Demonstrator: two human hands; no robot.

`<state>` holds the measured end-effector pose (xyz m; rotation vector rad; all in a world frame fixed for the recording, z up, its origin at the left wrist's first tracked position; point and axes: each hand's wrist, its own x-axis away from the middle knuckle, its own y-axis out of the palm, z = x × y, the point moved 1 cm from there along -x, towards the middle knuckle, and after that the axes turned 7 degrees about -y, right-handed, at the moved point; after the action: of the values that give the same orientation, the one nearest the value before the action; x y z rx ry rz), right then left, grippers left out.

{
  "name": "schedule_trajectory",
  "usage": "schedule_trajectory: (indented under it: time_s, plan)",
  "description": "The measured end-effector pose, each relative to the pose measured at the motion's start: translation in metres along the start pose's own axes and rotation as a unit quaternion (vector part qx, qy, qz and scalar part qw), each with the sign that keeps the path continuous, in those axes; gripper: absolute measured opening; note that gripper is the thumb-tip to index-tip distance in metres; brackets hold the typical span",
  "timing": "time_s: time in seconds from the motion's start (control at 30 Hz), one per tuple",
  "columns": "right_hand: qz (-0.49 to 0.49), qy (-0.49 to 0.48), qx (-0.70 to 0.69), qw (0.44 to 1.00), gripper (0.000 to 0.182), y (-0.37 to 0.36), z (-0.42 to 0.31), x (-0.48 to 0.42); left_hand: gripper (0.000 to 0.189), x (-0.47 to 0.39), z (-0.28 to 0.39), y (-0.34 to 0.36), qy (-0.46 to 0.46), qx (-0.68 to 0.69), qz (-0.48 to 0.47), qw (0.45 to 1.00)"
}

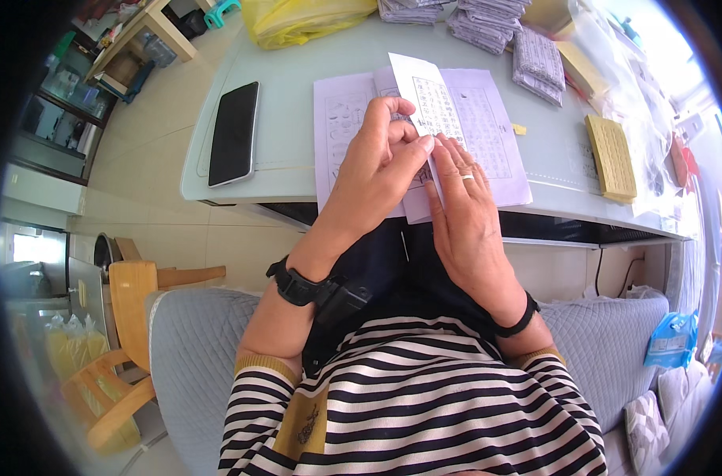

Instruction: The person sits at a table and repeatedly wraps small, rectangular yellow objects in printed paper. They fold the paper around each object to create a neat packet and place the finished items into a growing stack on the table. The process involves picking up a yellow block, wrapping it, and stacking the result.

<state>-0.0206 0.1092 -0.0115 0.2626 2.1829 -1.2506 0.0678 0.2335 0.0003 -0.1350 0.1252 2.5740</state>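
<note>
Printed sheets of thin paper (pixel 496 125) lie at the table's front edge, slightly overhanging it. Over their middle a folded printed sheet (pixel 419 74) rises, its white printed side facing up. My left hand (pixel 380 160) has its thumb and curled fingers at this sheet's left edge, pinching the paper near the fold. My right hand (pixel 463 196) lies flat, fingers together, along the right of the fold, with a ring on one finger. The fingertips of both hands nearly meet. The lower part of the folded sheet is partly hidden by the hands.
A black-screened smartphone (pixel 234 134) lies on the glass-topped table (pixel 289 113) at left. Stacks of folded printed paper (pixel 486 27) and a yellow plastic bag (pixel 304 21) stand at the back. A yellow paper pad (pixel 611 157) lies at right, beside clear plastic. A wooden chair (pixel 132 309) is at left.
</note>
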Motion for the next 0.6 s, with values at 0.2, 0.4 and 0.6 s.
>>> schedule_trajectory:
  time_s: [0.2,0.4,0.6]
  plan:
    - [-0.040,-0.002,0.060,0.997,0.046,0.007,-0.004,0.001,0.038,-0.015,-0.013,-0.005,-0.026,-0.065,0.086,0.994]
    - [-0.042,-0.003,0.084,0.996,0.045,0.012,-0.006,0.000,0.047,-0.030,-0.007,-0.001,-0.025,-0.208,0.160,0.965]
    - [-0.071,-0.018,0.134,0.988,0.045,0.019,-0.005,0.005,0.039,-0.043,-0.005,-0.002,-0.016,-0.348,0.191,0.917]
